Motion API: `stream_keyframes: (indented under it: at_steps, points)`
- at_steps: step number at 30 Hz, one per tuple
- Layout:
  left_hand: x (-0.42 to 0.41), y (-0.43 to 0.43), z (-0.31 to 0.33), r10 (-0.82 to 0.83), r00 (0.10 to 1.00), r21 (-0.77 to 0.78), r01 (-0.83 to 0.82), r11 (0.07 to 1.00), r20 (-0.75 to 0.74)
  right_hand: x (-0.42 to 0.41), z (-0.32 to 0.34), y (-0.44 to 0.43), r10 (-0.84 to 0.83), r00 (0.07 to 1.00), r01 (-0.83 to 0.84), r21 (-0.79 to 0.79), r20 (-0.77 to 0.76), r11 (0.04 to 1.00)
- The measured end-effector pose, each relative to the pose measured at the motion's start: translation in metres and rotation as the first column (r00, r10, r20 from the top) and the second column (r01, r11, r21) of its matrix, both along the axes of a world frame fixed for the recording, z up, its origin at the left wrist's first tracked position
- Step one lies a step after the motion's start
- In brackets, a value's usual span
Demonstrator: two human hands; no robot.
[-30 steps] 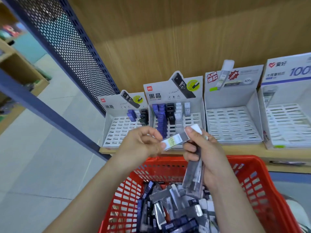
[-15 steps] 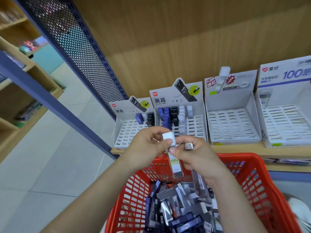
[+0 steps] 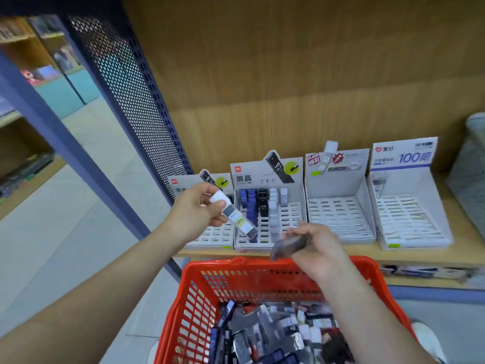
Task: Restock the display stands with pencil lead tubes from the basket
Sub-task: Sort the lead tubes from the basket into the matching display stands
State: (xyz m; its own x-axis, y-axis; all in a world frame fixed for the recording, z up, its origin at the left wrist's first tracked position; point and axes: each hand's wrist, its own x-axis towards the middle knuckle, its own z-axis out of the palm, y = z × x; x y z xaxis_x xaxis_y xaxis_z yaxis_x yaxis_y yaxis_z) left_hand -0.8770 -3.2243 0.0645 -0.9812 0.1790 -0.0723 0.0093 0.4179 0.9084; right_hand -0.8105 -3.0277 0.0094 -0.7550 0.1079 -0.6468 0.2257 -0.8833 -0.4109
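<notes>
In our left hand (image 3: 194, 211) we pinch one clear lead tube (image 3: 237, 218) by its white cap. Its green label reads "100", and it is tilted in front of the second stand (image 3: 267, 177), which says "HB 0.7". Our right hand (image 3: 317, 248) curls its fingers around a grey bundle (image 3: 288, 245), too blurred to count. The last stand (image 3: 409, 156) shows "100". In the red basket (image 3: 199, 292) the loose tubes (image 3: 275, 334) are blurred, so we cannot read most of their print.
</notes>
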Motion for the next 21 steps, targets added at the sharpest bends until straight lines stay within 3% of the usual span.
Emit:
stream_keyframes:
  at_steps: [4, 9, 13, 15, 17, 20, 21]
  points:
    - [0.0, 0.028, 0.006, -0.07, 0.997, 0.089, 0.071, 0.994, -0.007, -0.019, 0.042, 0.041, 0.185, 0.979, -0.161, 0.227, -0.087, 0.96]
    - [-0.005, 0.076, 0.012, -0.125, 0.992, 0.07, 0.127, 0.989, -0.034, -0.023, 0.073, 0.121, 0.41, 0.912, -0.314, 0.646, 0.001, 0.695]
    - [-0.017, 0.129, 0.011, -0.17, 0.979, -0.019, 0.169, 0.985, -0.115, -0.011, 0.068, 0.201, 0.344, 0.929, -0.297, 0.829, 0.136, 0.474]
    - [-0.025, 0.152, 0.006, -0.188, 0.965, -0.119, 0.168, 0.979, -0.183, -0.005, 0.059, 0.227, 0.277, 0.946, -0.279, 0.865, 0.171, 0.417]
    - [-0.034, 0.172, -0.004, -0.231, 0.938, -0.251, 0.166, 0.954, -0.259, -0.002, 0.043, 0.242, 0.249, 0.958, -0.251, 0.832, 0.142, 0.495]
    - [-0.051, 0.192, -0.023, -0.285, 0.892, -0.432, 0.116, 0.894, -0.351, 0.0, 0.016, 0.236, 0.252, 0.967, -0.236, 0.548, 0.048, 0.802]
    - [-0.055, 0.197, -0.028, -0.292, 0.879, -0.453, 0.1, 0.886, -0.376, 0.0, 0.008, 0.229, 0.257, 0.966, -0.241, 0.454, 0.027, 0.858]
